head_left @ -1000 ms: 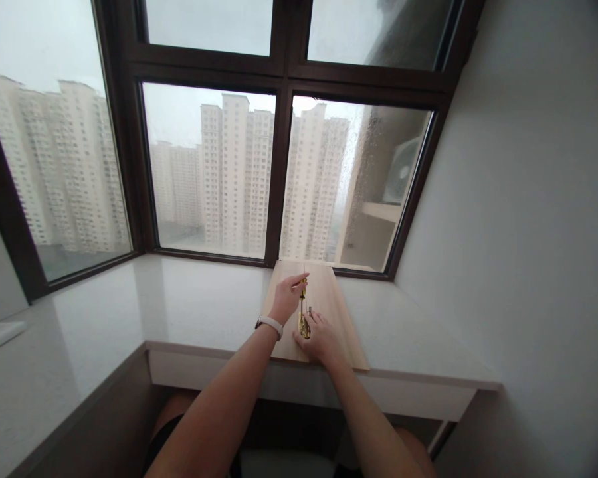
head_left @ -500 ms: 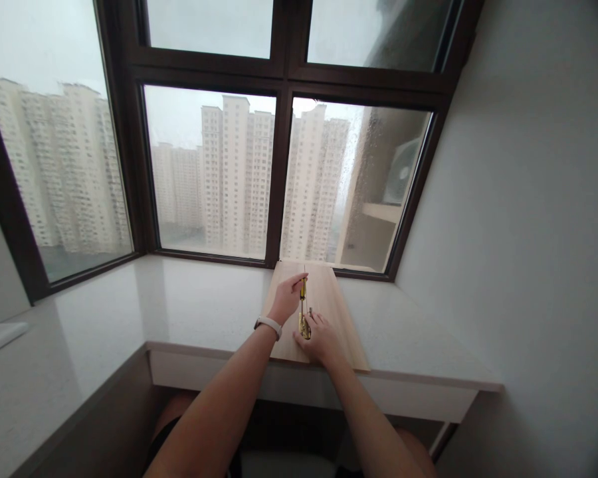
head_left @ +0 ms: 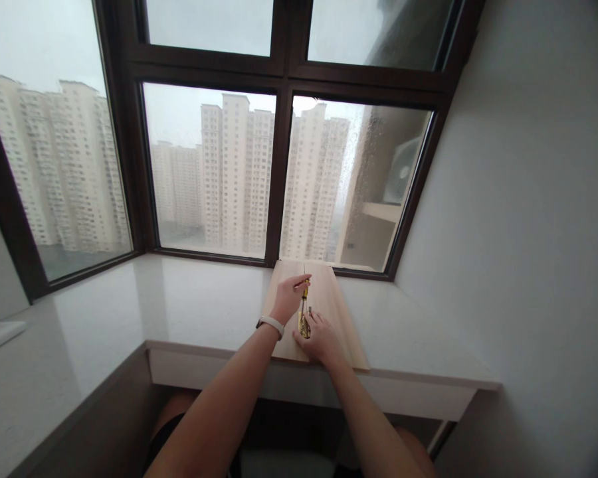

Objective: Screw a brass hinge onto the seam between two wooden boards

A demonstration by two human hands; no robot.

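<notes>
My left hand [head_left: 288, 297] pinches the yellow and black handle of a screwdriver [head_left: 305, 289]. Its shaft points down, and the tip is at a shiny brass-coloured metal fitting [head_left: 303, 325]. My right hand [head_left: 323, 337] grips this fitting from the right, thumb at its near end and fingers along its far side, covering part of it. The fitting lies on a pale wooden board [head_left: 343, 325] with a thin dark line along its middle. Whether the tip sits in a screw is too small to tell.
The board rests on a white window sill counter [head_left: 204, 305], its near end at the front edge. Dark window frames [head_left: 279, 166] rise behind, and a white wall [head_left: 518, 199] stands at the right. A flat white object [head_left: 0, 337] lies far left.
My left hand has shifted slightly right and down, tilting the screwdriver's handle to the right. My right hand and the fitting stay in nearly the same place.
</notes>
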